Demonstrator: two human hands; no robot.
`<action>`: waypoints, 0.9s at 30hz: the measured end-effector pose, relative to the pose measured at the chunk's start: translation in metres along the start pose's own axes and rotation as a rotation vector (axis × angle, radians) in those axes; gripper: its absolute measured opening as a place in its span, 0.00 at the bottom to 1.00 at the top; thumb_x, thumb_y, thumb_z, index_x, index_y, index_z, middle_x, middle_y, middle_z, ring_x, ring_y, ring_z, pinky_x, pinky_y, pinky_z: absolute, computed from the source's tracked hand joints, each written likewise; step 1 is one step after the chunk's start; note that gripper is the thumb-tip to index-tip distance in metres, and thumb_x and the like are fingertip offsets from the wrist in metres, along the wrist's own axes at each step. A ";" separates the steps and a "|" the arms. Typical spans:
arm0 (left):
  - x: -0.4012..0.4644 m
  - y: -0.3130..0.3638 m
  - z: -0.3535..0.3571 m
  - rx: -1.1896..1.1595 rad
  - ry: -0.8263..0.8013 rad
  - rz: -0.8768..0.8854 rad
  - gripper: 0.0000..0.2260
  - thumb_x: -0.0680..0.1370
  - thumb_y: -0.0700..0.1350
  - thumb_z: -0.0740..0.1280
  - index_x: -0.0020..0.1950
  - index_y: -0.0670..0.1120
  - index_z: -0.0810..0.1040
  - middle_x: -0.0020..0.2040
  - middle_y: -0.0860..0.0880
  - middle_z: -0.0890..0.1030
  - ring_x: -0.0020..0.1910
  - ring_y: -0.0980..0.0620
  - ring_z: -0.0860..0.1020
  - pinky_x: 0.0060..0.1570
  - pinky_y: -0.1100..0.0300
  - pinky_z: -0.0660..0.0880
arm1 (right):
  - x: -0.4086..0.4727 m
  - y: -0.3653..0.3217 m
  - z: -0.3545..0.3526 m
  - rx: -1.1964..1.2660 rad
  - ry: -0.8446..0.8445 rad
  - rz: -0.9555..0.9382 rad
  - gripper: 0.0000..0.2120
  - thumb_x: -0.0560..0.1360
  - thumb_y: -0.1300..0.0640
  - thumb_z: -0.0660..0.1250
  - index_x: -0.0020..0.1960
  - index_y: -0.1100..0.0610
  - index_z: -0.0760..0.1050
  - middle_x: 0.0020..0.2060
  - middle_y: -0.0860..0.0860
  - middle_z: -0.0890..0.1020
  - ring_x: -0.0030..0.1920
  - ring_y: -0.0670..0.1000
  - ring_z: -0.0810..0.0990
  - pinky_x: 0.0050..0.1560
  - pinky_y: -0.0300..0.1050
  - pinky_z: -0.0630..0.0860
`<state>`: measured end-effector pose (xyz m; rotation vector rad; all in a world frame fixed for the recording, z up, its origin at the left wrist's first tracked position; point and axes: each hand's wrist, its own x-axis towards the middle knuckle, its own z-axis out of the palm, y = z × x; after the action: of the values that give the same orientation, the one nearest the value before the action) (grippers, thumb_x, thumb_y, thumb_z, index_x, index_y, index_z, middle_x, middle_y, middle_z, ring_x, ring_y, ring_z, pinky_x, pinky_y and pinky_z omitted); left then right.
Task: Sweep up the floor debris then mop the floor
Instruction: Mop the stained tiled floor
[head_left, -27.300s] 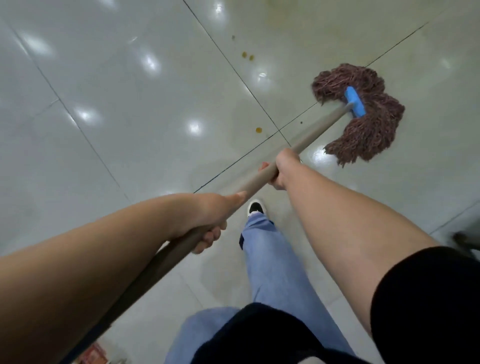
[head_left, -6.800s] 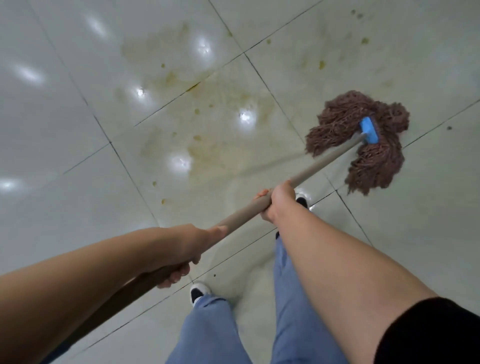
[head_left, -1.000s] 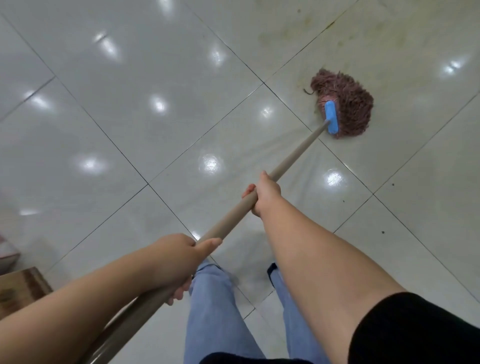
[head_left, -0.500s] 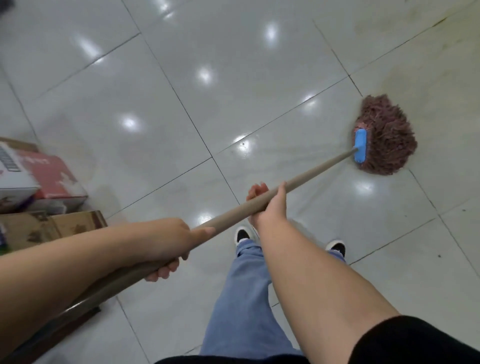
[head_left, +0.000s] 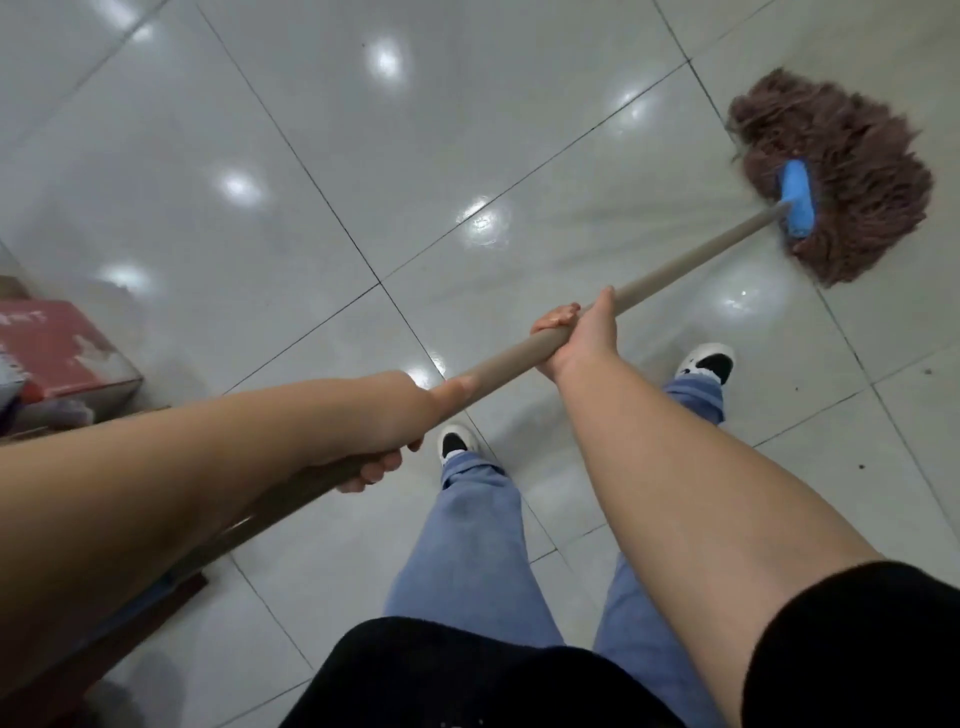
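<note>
A mop with a brown string head (head_left: 841, 171) and a blue clamp (head_left: 797, 205) lies flat on the glossy white tile floor (head_left: 363, 156) at the upper right. Its tan handle (head_left: 691, 257) runs down-left toward me. My right hand (head_left: 579, 340) grips the handle near its middle. Lower on the handle, my left hand (head_left: 387, 426) wraps around it, thumb along the top. The handle's near end is hidden behind my left forearm. Wet streaks shine on the tiles beside the mop head.
A red cardboard box (head_left: 57, 353) sits at the left edge with other clutter around it. A dark wooden edge (head_left: 156, 608) shows at the lower left. My feet in black-and-white shoes (head_left: 706, 361) stand under the handle. Small dark specks (head_left: 927, 371) dot the tiles at right.
The mop head has swept further right and toward me across the tiles. The view has turned, bringing the red box at the left closer. Both hands keep their grip on the handle.
</note>
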<state>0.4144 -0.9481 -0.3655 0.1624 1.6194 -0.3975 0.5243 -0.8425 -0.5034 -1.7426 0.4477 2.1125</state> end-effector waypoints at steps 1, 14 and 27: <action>0.001 0.031 0.001 0.000 0.005 0.016 0.31 0.72 0.71 0.53 0.37 0.42 0.68 0.14 0.51 0.65 0.12 0.52 0.63 0.19 0.69 0.66 | 0.004 -0.031 0.003 -0.013 0.003 -0.013 0.25 0.77 0.38 0.55 0.30 0.54 0.58 0.13 0.46 0.61 0.11 0.44 0.61 0.18 0.26 0.60; -0.043 0.508 0.027 -0.171 -0.040 0.103 0.29 0.75 0.67 0.54 0.36 0.41 0.70 0.18 0.48 0.66 0.11 0.53 0.62 0.20 0.71 0.65 | 0.032 -0.518 0.056 -0.101 0.080 -0.075 0.27 0.77 0.38 0.57 0.29 0.55 0.58 0.11 0.47 0.61 0.10 0.45 0.60 0.17 0.25 0.60; -0.132 0.722 -0.035 -0.080 -0.100 0.069 0.27 0.76 0.68 0.50 0.35 0.44 0.66 0.23 0.48 0.65 0.17 0.53 0.62 0.24 0.69 0.62 | 0.012 -0.720 0.136 -0.108 0.128 -0.043 0.27 0.78 0.37 0.52 0.29 0.55 0.56 0.11 0.48 0.60 0.10 0.46 0.60 0.20 0.24 0.61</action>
<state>0.6390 -0.2493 -0.3472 0.1354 1.5244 -0.2830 0.7424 -0.1425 -0.4981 -1.9384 0.3335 2.0372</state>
